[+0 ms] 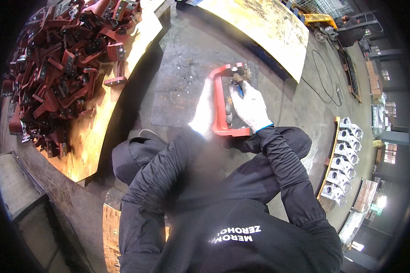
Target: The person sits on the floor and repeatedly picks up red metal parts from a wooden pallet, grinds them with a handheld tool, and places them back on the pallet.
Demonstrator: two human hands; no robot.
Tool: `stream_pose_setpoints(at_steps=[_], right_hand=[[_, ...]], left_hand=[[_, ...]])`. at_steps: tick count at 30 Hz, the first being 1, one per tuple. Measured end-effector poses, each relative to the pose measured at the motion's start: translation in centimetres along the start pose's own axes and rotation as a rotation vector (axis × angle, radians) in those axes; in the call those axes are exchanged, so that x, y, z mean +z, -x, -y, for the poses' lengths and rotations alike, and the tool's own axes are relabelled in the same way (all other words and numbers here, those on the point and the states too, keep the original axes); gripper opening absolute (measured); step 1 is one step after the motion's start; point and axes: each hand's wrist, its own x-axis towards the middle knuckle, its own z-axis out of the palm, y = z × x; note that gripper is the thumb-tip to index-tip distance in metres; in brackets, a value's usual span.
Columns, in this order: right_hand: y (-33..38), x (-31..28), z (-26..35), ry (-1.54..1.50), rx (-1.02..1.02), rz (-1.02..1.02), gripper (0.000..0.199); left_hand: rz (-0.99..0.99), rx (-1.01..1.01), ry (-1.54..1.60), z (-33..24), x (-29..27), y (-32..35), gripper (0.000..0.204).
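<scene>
The person squats low, both black sleeves reaching forward from the lower edge, knees spread to either side of the arms. The left hand (204,111), in a white glove that glare washes out, lies along the left side of a red C-shaped metal bracket (219,105); it seems to press or grip that long red bar, though the overexposed glove makes it hard to tell whether the fingers are wrapped round it. The right hand (250,107), also in a white glove with a blue cuff, sits just to the right of the bar, inside the bracket's open side, closed around a small dark tool (238,85) whose tip points away from the person toward the bracket's far arm. The two hands are close together, with only the red bar between them.

The bracket lies flat on a dark, scorched steel plate (182,86) under both hands, set on the concrete floor.

To the left of the left hand, a plywood board (100,136) carries a heap of dark red brackets (59,68) of similar kind, piled loosely. Beyond the hands, another pale board (269,32) lies on the floor. Well to the right of the right hand, a row of silver-grey metal castings (344,159) stands on a pallet, and a black cable (325,82) loops across the floor.
</scene>
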Motion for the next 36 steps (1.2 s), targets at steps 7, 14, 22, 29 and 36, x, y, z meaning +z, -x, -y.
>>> stream_pose_setpoints(at_steps=[7, 14, 22, 29, 36], right_hand=[[-0.5, 0.6, -0.9, 0.034, 0.003, -0.008, 0.044], [-0.6, 0.9, -1.3, 0.010, 0.012, -0.021, 0.042], [-0.4, 1.1, -2.5, 0.301, -0.069, 0.015, 0.037], [0.4, 1.6, -3.2, 0.281, -0.124, -0.027, 0.039], [0.4, 0.9, -0.7, 0.032, -0.061, -0.072, 0.036]], left_hand=[[-0.044, 0.001, -0.004, 0.0, 0.3, 0.0, 0.061], [-0.068, -0.028, -0.018, -0.2, 0.9, 0.6, 0.059], [-0.216, 0.080, -0.688, 1.3, -2.5, -1.0, 0.063], [-0.312, 0.259, -1.056, 3.3, -2.0, -0.7, 0.058], [-0.334, 0.327, -1.087, 4.1, -4.4, -2.2, 0.051]])
